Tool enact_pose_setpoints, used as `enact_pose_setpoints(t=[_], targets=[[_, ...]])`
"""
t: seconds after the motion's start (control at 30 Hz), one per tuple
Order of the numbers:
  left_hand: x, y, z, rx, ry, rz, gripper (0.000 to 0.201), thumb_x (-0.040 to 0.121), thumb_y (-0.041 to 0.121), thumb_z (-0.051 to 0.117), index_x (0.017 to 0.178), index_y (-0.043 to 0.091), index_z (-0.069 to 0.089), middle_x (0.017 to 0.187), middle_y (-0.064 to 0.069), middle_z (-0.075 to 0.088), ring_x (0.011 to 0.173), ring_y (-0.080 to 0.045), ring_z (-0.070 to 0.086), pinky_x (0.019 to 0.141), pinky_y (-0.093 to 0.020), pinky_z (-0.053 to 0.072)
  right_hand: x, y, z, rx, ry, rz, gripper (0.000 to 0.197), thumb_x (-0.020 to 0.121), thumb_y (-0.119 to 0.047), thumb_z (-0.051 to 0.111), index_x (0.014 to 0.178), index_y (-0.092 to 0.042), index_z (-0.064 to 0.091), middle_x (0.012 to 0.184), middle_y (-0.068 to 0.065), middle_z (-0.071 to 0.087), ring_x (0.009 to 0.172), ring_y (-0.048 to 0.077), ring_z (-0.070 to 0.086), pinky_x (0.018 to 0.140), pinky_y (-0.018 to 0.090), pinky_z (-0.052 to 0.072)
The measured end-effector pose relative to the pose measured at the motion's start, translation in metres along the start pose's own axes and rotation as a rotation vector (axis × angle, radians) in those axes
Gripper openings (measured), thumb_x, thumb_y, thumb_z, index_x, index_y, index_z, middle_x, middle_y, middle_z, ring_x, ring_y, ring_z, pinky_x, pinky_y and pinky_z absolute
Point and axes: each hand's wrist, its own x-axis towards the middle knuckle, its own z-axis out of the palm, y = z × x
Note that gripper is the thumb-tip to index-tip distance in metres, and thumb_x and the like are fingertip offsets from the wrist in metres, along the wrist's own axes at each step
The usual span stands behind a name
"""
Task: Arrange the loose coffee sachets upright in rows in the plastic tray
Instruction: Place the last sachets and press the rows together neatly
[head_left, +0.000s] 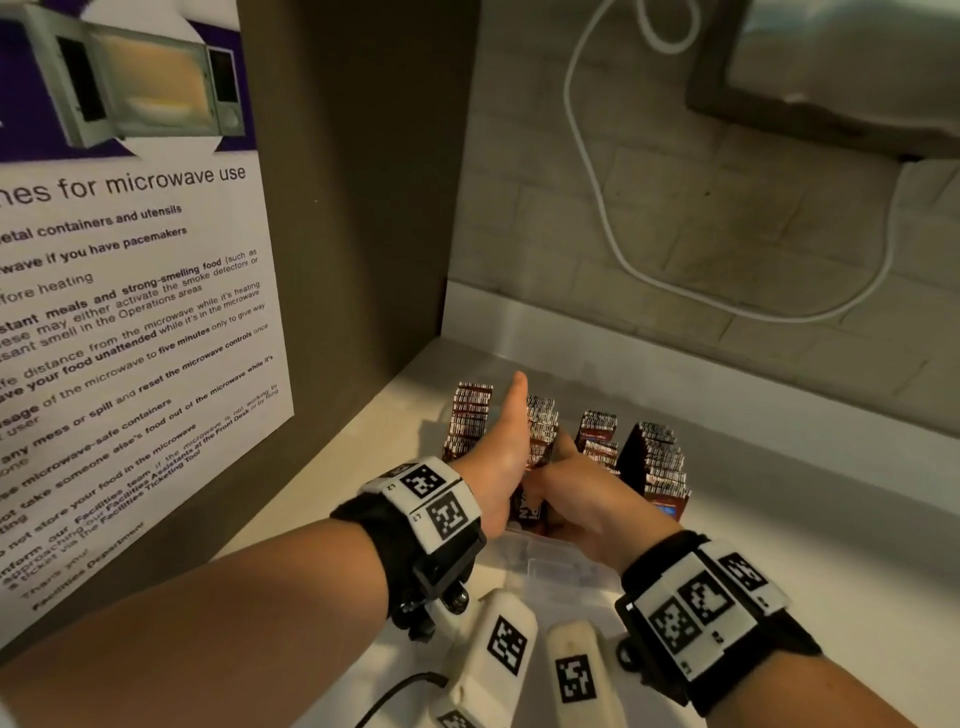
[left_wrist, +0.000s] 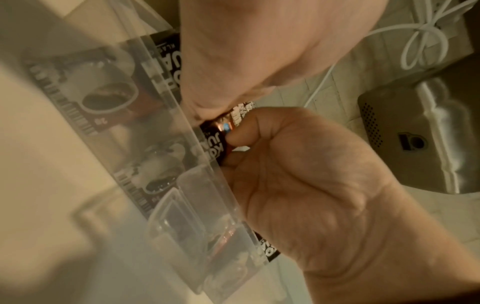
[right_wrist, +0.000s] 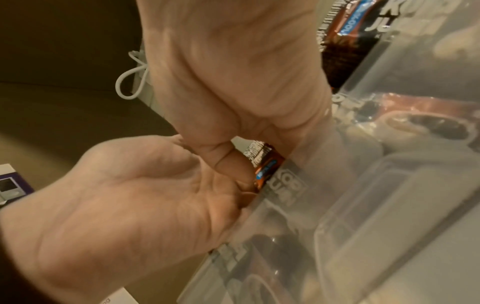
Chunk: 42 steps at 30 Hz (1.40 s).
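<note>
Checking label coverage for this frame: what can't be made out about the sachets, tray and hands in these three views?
- Left hand fingers, head view: hidden behind its own palm and the sachets.
- Right hand fingertips, head view: buried among the rows.
- Plastic tray far rim, head view: covered by sachets and hands.
- Sachet count: edges too small in the head view, blurred through the tray wall in both wrist views.
- Brand text: cut off by hands.

bare forearms, no sleeves. on the left hand (head_left: 493, 467) side, a black wrist strap (head_left: 374, 525) carrying white blocks printed with black square marker codes, plus a black bracket with a metal screw knob underneath. on the right hand (head_left: 587, 514) side, a matching black band (head_left: 769, 670) with three white marker tiles.
</note>
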Motion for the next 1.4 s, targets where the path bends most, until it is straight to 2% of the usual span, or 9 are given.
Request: enact_pose_setpoints(t=[0.23,0.5,0.67,0.87,0.97,1.03,1.2,1.33,1.4], targets=[[0.012,-0.003,-0.002,0.000,0.010,0.018,0.075,0.089,0.073,0.025,0.149,0.028,0.031,0.158,0.000,0.026,0.143,-0.023,0.027,0.111,-0.041,0.026,-0.002,0.000,0.001,0.015,-0.023,-0.037,0.093,0.085,0.005,0.046,0.151,-0.037,-0.004,0.124,0.011,0.056,0.078,0.015,0.057,0.058,0.027,0.046],[0.006,-0.001,0.004,0.032,0.004,0.066,0.082,0.087,0.076,0.023,0.154,0.028,0.017,0.161,0.001,0.015,0.147,-0.018,0.016,0.115,-0.038,0.017,-0.017,-0.006,-0.011,-0.021,0.036,-0.104,0.086,0.083,0.001,0.053,0.153,-0.022,0.010,0.131,0.013,0.052,0.104,0.026,0.061,0.095,0.049,0.051],[-0.010,0.006,0.005,0.006,-0.090,0.256,0.077,0.088,0.076,0.018,0.153,0.035,0.009,0.161,0.009,0.010,0.147,-0.012,0.015,0.116,-0.036,0.013,-0.047,-0.019,-0.047,0.182,0.268,-0.244,0.045,0.085,0.009,0.046,0.127,-0.004,0.054,0.114,0.025,0.062,0.091,0.028,0.061,0.081,0.037,0.050],[-0.030,0.000,0.019,-0.006,-0.204,0.244,0.080,0.087,0.075,0.017,0.153,0.029,0.017,0.160,0.001,0.018,0.146,-0.013,0.018,0.115,-0.035,0.013,-0.058,-0.009,-0.065,0.188,0.280,-0.168,0.033,0.084,0.005,0.051,0.113,-0.012,0.053,0.084,0.011,0.055,0.081,0.025,0.055,0.076,0.033,0.046],[-0.024,-0.012,0.029,-0.057,-0.221,0.155,0.062,0.088,0.074,0.023,0.125,0.033,0.052,0.120,0.012,0.056,0.115,-0.006,0.050,0.103,-0.027,0.029,-0.058,-0.002,-0.056,0.097,0.225,-0.070,0.016,0.082,0.004,0.051,0.087,-0.011,0.051,0.078,0.011,0.045,0.069,0.021,0.044,0.073,0.035,0.041],[-0.017,-0.017,0.034,-0.069,-0.216,0.130,0.057,0.085,0.078,0.028,0.099,0.033,0.060,0.107,0.008,0.064,0.107,-0.011,0.057,0.108,-0.031,0.034,-0.057,0.001,-0.052,0.067,0.217,-0.039,0.011,0.081,0.003,0.052,0.089,-0.006,0.050,0.080,0.012,0.044,0.068,0.021,0.044,0.072,0.039,0.044],[-0.003,-0.025,0.041,-0.064,-0.172,0.071,0.108,0.059,0.092,0.036,0.135,0.017,0.052,0.137,-0.010,0.055,0.125,-0.024,0.053,0.110,-0.044,0.037,-0.050,-0.001,-0.050,0.000,0.205,-0.053,0.028,0.082,0.003,0.054,0.110,-0.001,0.052,0.088,0.018,0.053,0.074,0.027,0.053,0.064,0.037,0.044],[0.004,-0.022,0.044,-0.086,-0.100,0.036,0.096,0.073,0.087,0.035,0.128,0.012,0.059,0.126,-0.014,0.062,0.115,-0.026,0.060,0.098,-0.039,0.048,-0.046,-0.002,-0.047,0.051,0.179,-0.030,0.008,0.090,-0.005,0.052,0.097,-0.003,0.054,0.092,0.021,0.061,0.077,0.027,0.061,0.062,0.034,0.051],[0.003,-0.019,0.046,-0.077,-0.117,0.038,0.085,0.085,0.078,0.032,0.124,0.008,0.060,0.122,-0.014,0.064,0.111,-0.026,0.061,0.091,-0.035,0.049,-0.037,0.000,-0.045,0.090,0.152,-0.007,0.021,0.094,-0.019,0.050,0.106,-0.003,0.056,0.100,0.019,0.065,0.081,0.028,0.065,0.060,0.031,0.052]])
